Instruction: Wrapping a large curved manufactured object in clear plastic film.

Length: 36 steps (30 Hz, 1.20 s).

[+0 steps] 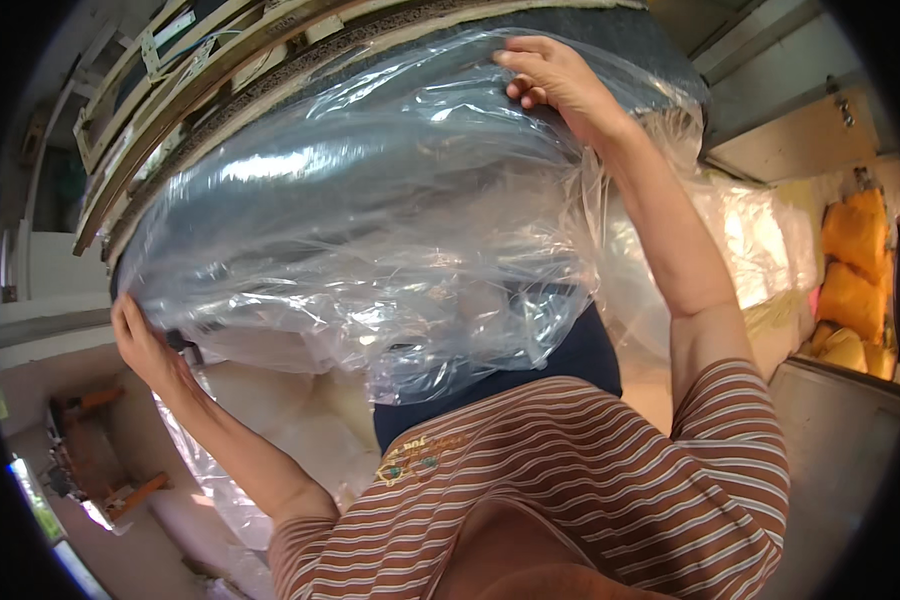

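Observation:
A wide sheet of clear plastic film (390, 215) lies wrinkled over a long, dark upholstered piece (590, 35) in front of me. Its near edge hangs in loose folds against my dark trousers. At the left end, my left hand (142, 345) is closed on the film's edge, its fingertips partly hidden. My right hand (560, 85) is over the far right part of the film. Its fingers are loosely bent and apart, and I see nothing held between them. More film bunches below my right wrist.
Beyond the dark piece runs a bare wooden frame (145, 140) with slats. Orange cushions (855, 265) are at the far right, near more crumpled clear plastic (760, 235). On the lower left floor stands a brown object with wooden parts (100, 450).

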Motion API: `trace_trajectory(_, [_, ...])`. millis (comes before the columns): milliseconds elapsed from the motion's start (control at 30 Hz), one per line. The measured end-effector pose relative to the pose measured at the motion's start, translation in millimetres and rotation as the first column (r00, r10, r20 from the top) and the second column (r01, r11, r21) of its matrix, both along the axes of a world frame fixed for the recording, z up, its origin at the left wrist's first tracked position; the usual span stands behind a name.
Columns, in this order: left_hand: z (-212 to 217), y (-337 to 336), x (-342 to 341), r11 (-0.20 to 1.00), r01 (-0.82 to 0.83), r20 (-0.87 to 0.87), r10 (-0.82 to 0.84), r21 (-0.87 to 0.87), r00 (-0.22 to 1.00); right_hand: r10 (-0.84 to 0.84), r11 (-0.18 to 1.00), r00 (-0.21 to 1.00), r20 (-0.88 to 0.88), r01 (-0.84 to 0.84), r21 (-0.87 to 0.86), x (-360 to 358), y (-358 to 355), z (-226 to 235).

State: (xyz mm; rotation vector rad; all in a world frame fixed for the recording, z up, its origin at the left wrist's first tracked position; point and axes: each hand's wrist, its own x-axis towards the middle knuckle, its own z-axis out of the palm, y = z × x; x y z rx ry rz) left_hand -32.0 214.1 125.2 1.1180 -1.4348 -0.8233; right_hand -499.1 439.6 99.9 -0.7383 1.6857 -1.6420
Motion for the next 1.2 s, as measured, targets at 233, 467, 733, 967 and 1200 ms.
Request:
trace_trajectory(233, [-25,48,82,0.976,-0.194,0.58,0.104,0.095,0.808,0.084,0.984,0.883,-0.461,-0.148,-0.104,20,-3,-4])
trace_trajectory(467, [28,82,-97,0.84,0.465,0.711,-0.144,-0.28,0.688,0.082,0.994,0.837,-0.541,-0.108,-0.017,39,38,14])
trace_trajectory(733, [12,87,-304,0.478,0.864,0.702,-0.56,-0.161,0.44,0.066,0.997,0.769,-0.636,-0.082,0.004,34,42,-8])
trace_trajectory(967, [-4,105,-327,0.395,0.888,0.309,-0.897,0.235,0.317,0.048,0.994,0.786,-0.617,-0.099,-0.049,32,40,-8])
trace_trajectory(1200, [32,130,-344,0.313,0.942,0.379,-0.892,0.123,0.247,0.03,0.983,0.882,-0.47,-0.112,-0.148,26,48,-15])
